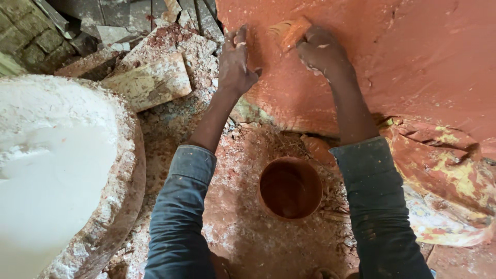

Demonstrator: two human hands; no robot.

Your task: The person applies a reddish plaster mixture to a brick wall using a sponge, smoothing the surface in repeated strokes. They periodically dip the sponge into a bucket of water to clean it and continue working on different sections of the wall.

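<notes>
- The red slab [413, 62] fills the upper right, under both your hands.
- Your right hand [323, 51] grips the brush [290, 32], pressed to the slab.
- Your left hand [235, 64], fingers curled, rests at the slab's edge, just left of the brush.
- The pot [289, 188] sits below, between your arms.

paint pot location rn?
Head view, lower centre: the round red pot sits on the dusty ground between the person's two forearms, below the red-coated surface.

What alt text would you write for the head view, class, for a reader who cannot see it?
A person's right hand presses an orange brush against a large red-brown coated surface, the left hand resting on its edge. Below sit a round red-stained pot and a white powdery mound.
</notes>
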